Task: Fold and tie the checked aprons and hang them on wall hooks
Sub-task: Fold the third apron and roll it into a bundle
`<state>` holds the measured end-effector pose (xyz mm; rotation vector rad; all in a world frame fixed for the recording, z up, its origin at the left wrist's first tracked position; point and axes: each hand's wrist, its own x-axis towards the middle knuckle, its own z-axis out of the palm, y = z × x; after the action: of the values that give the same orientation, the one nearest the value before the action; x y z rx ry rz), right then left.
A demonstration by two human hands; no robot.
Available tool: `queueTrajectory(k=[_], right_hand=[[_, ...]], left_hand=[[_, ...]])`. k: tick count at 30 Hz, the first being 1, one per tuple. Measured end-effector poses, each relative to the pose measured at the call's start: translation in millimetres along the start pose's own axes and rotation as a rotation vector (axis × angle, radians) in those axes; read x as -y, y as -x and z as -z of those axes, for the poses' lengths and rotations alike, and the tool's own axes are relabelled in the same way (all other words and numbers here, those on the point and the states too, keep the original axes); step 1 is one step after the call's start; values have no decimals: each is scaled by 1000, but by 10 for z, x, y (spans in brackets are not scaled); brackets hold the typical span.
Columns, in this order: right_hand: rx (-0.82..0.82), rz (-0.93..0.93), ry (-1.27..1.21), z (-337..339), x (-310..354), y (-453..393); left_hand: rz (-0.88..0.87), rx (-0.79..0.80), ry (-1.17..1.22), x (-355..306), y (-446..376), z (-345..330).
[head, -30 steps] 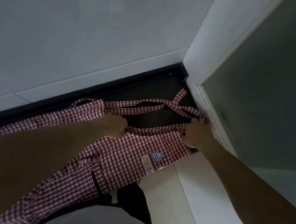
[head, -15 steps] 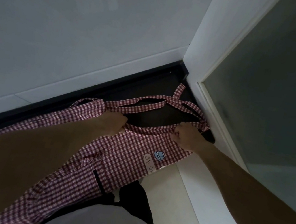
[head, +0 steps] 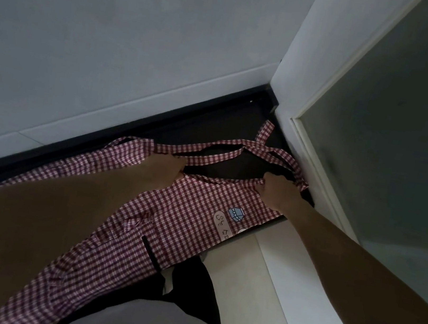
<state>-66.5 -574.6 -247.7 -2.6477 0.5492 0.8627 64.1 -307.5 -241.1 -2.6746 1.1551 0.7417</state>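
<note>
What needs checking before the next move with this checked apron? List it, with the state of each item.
1. Left hand grips the top edge of the apron: ok.
2. Right hand grips the other top corner: ok.
3. Top edge between the hands is spread out, not bunched: ok.
4. Neck straps lie free: not ok, they cross ahead of the hands beside the door frame.
5. Lower part of the apron hangs flat: cannot tell, the left forearm covers it.
6. Wall hook within reach: cannot tell, none is in view.
</note>
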Motion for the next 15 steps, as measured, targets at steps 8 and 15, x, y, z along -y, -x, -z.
queueTrajectory(k=[8,15], right_hand=[[-83,412,59,-2,353,58],[-18,513,80,-137,655,27]], left_hand=[[-216,-175,135,-94,192,-113],[-235,-18,50,-212,255,-254]])
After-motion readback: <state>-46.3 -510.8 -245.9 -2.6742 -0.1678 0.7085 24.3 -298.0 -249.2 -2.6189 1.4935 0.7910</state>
